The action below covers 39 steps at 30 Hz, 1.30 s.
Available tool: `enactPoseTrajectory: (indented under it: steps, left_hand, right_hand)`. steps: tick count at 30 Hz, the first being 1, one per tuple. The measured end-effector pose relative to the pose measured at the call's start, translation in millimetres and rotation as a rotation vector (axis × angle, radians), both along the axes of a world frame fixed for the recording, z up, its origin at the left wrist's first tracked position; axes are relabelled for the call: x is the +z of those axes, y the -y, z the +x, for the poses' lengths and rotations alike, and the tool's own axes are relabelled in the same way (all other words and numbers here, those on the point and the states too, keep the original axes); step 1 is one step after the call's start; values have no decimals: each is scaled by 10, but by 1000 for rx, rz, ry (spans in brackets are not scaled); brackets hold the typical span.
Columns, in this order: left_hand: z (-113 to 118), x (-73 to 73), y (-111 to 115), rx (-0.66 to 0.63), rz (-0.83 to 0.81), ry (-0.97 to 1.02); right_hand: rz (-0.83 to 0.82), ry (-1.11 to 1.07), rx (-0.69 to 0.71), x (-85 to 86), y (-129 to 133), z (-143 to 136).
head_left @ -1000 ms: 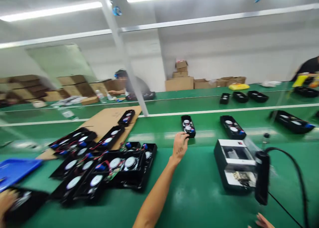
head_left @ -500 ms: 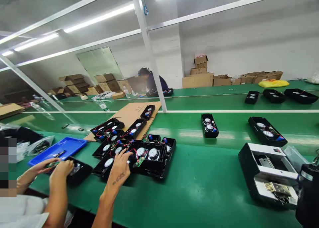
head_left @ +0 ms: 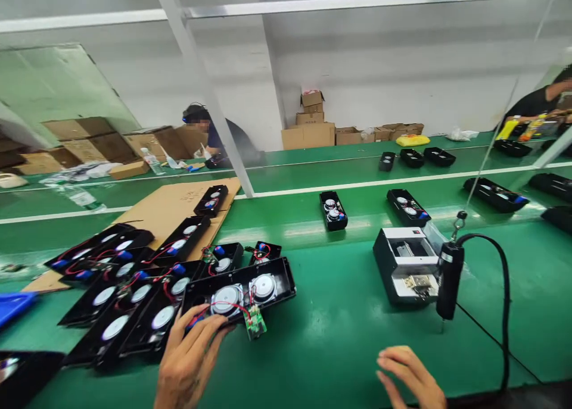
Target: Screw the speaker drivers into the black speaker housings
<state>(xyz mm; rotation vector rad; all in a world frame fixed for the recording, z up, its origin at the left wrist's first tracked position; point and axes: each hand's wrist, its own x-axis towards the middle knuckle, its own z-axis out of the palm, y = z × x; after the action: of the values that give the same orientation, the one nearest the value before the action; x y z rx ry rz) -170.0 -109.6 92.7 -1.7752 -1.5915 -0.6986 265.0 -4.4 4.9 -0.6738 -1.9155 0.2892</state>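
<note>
My left hand (head_left: 192, 352) grips the near left end of a black speaker housing (head_left: 281, 281), which is tilted up off the bench. Two round white-and-silver speakers sit in it, and a green circuit board (head_left: 255, 322) hangs over its near edge on red and black wires. Left of it lie several more black housings (head_left: 116, 325) with speakers and wires, crowded together. My right hand (head_left: 409, 376) is over the green bench at the lower right, fingers apart and curved, holding nothing. The black electric screwdriver (head_left: 449, 281) hangs above and right of it.
A black-and-white box (head_left: 406, 266) with metal parts stands by the screwdriver. More housings (head_left: 333, 210) lie farther back on the green table (head_left: 286, 236). Cardboard (head_left: 161, 203) lies at the left, a blue tray (head_left: 15, 306) at the left edge. Two people work across the table.
The view has swung right. My left hand has lifted and tilted the housing away from the cluster. My right hand has come into view, and the nearby person's hands have left it.
</note>
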Motion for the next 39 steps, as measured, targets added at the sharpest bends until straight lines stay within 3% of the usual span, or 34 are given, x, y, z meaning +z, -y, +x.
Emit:
enactPoseTrajectory:
  steps: [3, 7, 10, 13, 15, 18, 21, 28, 33, 39]
  left_hand:
    - [556, -189, -53, -36, 12, 94]
    - [1216, -567, -206, -197, -19, 216]
    - [1626, -818, -320, -291, -46, 323]
    - [1933, -990, -376, -318, -64, 458]
    - [2050, -1051, -376, -309, -72, 505]
    - [2075, -1053, -343, -324, -126, 475]
    - [1993, -975, -310, -370, -177, 450]
    - [1865, -812, -374, -345, -297, 397]
    - [1825, -865, -442, -355, -451, 357]
    - [1820, -900, -479, -401, -468, 419]
  right_hand:
    - [-4, -26, 148, 329, 12, -467]
    - [53, 135, 214, 493, -45, -736]
    - [-35, 159, 281, 471, -189, -635]
    - [-334, 147, 243, 442, -374, -414]
    - [-474, 265, 273, 463, -472, -269]
    - [-468, 552, 362, 548, -534, -120]
    - [-351, 780, 340, 622, -518, -89]
    - [-252, 961, 336, 594, -446, -318]
    - [-229, 1128, 405, 655, -386, -447]
    - [-208, 1170, 542, 678, -414, -495]
